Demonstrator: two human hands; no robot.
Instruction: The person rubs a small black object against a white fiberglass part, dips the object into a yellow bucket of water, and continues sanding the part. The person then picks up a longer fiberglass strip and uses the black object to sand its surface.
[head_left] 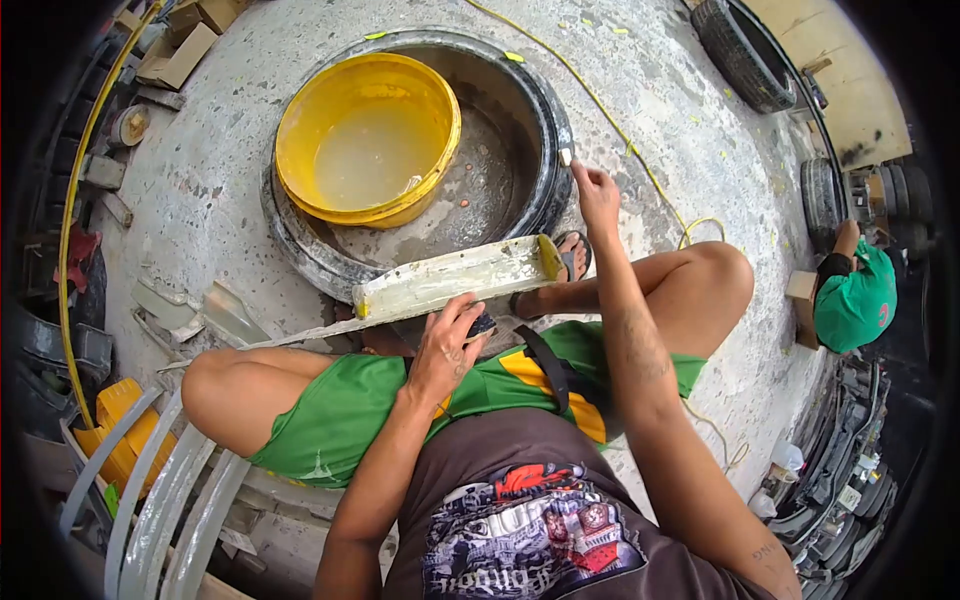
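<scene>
My left hand point(445, 345) is closed at the lower edge of a long, pale, worn panel point(460, 278) that lies across in front of my lap, with a dark object point(481, 326) partly under the fingers. The panel has a yellowish right end and a thin strip running left over my knee. Out to the right, my right hand point(597, 200) pinches a small white piece point(565, 157) at the rim of a large black tub point(552, 120). Inside that tub stands a yellow bucket point(440, 185) with cloudy water.
A yellow hose point(585, 90) runs along the concrete floor. Tires point(745, 55) stand at the upper right, near a green cloth bag point(857, 300) by another person's arm point(847, 238). Curved grey strips point(175, 490) lie at the lower left, beside a yellow part point(122, 410).
</scene>
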